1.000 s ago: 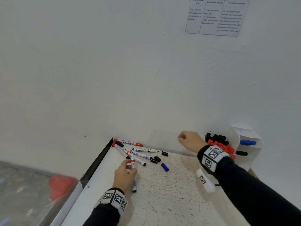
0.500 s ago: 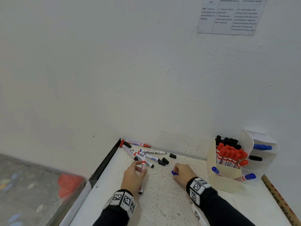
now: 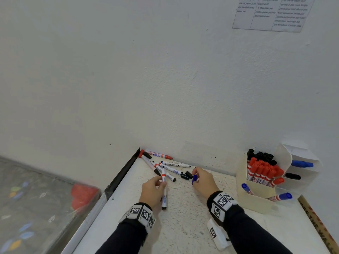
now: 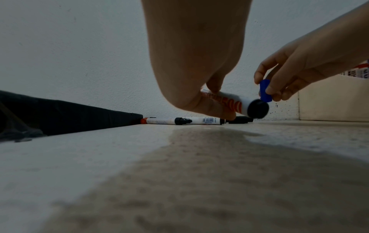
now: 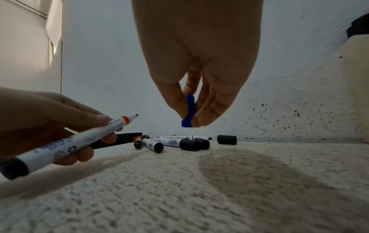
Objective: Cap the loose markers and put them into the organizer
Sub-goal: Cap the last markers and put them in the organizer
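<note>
My left hand (image 3: 156, 187) grips an uncapped white marker (image 3: 163, 189) with an orange collar, its tip pointing away from me; the same marker (image 5: 67, 145) shows in the right wrist view. My right hand (image 3: 201, 180) pinches a blue cap (image 3: 194, 179) between thumb and fingers, just off the table; the blue cap (image 5: 188, 113) hangs clear of the surface. Several loose markers (image 3: 172, 166) and black caps (image 3: 187, 175) lie by the wall. The cream organizer (image 3: 256, 200) stands at the right, holding red, black and blue markers.
The white speckled table (image 3: 183, 226) meets the wall (image 3: 165, 88) at the back and has a black edge strip (image 3: 122, 173) on the left. A white tagged block (image 3: 217, 235) lies beside my right forearm. A wooden ruler (image 3: 319, 224) runs along the right edge.
My right hand came from the organizer down to the table, took the blue cap and lifted it. My left hand keeps hold of the marker, raised slightly.
</note>
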A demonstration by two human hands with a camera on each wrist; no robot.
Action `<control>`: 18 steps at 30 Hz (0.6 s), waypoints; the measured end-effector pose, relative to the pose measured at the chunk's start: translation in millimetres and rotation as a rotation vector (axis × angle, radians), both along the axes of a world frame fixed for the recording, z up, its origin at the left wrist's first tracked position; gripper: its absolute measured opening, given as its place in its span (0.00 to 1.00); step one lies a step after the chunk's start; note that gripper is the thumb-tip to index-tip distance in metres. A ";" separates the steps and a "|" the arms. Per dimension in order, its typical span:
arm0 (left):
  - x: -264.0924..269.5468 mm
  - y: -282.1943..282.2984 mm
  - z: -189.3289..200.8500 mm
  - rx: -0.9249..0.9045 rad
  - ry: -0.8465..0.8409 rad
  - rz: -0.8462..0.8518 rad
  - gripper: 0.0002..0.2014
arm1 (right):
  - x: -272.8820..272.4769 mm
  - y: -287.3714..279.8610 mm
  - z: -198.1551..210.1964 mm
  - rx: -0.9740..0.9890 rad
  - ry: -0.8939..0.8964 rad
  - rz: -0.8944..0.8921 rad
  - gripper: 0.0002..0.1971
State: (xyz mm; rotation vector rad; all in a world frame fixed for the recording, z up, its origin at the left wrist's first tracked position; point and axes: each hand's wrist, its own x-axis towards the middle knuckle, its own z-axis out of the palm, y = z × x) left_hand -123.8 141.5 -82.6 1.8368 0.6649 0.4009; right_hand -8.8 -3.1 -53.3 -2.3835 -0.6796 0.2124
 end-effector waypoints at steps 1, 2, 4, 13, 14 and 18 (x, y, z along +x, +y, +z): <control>-0.1 0.2 0.6 -0.006 -0.002 0.008 0.16 | 1.2 0.1 -1.5 -0.041 -0.009 0.003 0.13; -0.1 0.6 0.5 -0.013 -0.006 0.022 0.16 | 2.9 -0.1 -3.6 -0.086 -0.021 0.001 0.13; -0.2 1.6 0.9 -0.024 -0.018 0.057 0.17 | 6.2 -2.2 -7.0 -0.148 -0.038 -0.031 0.13; 1.6 4.9 -4.1 -0.009 -0.012 0.111 0.16 | 20.2 -8.3 -23.8 -0.298 -0.091 0.084 0.24; 1.9 4.9 -4.7 -0.006 -0.012 0.116 0.16 | 17.8 -4.1 -23.2 -0.310 -0.132 0.122 0.24; 3.2 5.8 -5.9 0.035 -0.021 0.117 0.15 | 10.9 13.2 -22.6 -0.393 -0.178 0.214 0.25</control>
